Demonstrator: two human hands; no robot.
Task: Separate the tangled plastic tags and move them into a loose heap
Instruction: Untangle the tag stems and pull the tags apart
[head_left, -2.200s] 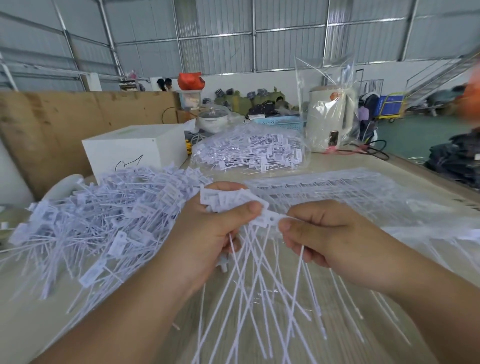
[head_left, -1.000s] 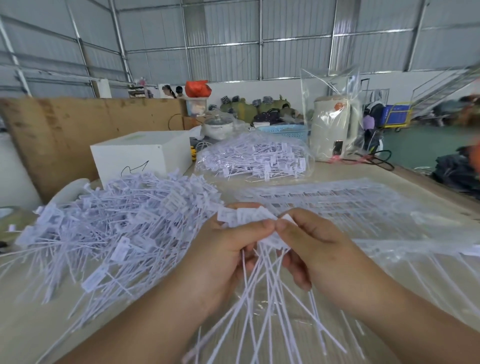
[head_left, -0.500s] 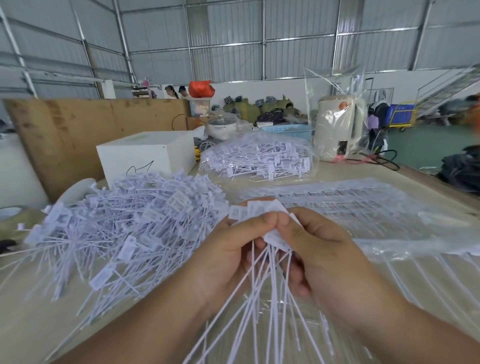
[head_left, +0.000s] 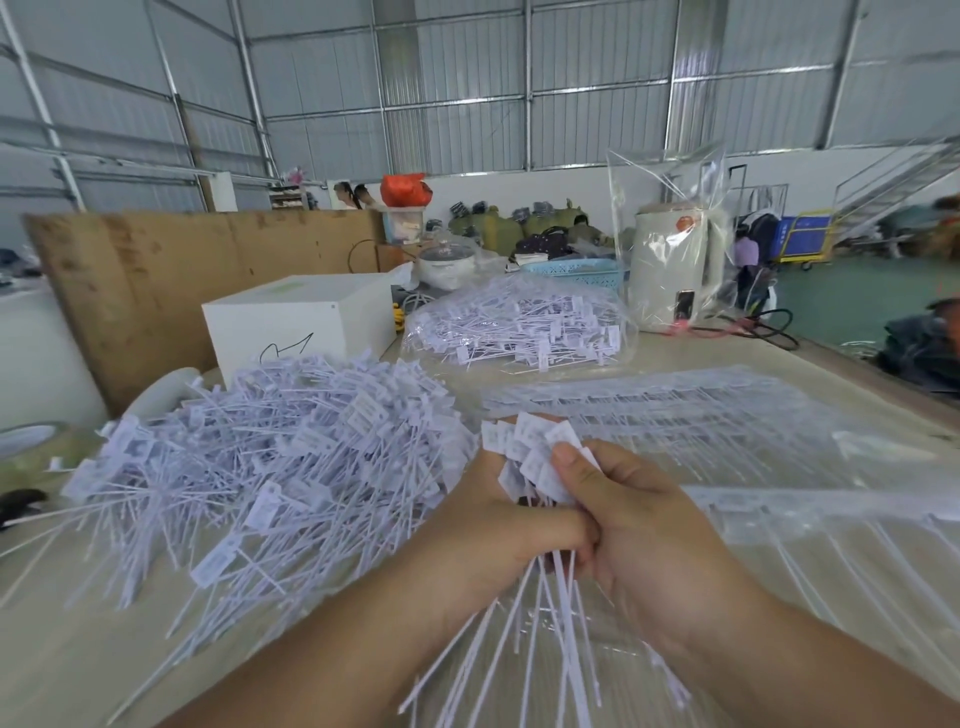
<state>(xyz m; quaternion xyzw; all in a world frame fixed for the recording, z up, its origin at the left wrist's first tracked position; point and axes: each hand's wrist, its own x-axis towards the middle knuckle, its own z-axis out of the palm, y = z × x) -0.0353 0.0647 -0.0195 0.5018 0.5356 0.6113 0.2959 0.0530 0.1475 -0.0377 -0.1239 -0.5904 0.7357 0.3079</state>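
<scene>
Both hands meet over the table's middle around a bundle of white plastic tags (head_left: 530, 447). My left hand (head_left: 498, 535) grips the bundle from the left, and my right hand (head_left: 639, 525) wraps it from the right, thumb pressed on the tag heads. The tags' thin tails (head_left: 535, 639) hang down below the hands toward the camera. A big loose heap of the same tags (head_left: 270, 462) lies just left of the hands. Flat rows of joined tags in clear plastic (head_left: 727, 421) lie to the right.
A clear bag full of tags (head_left: 519, 322) sits farther back, with a white box (head_left: 301, 322) to its left and a wrapped white kettle (head_left: 675, 265) to its right. A plywood board (head_left: 156, 280) stands at the back left. A tape roll (head_left: 31, 447) lies at the left edge.
My hands have closed together: the right hand went from pinching a single tag head to wrapping the whole bundle with the left. The bundle sits lower and tighter between them.
</scene>
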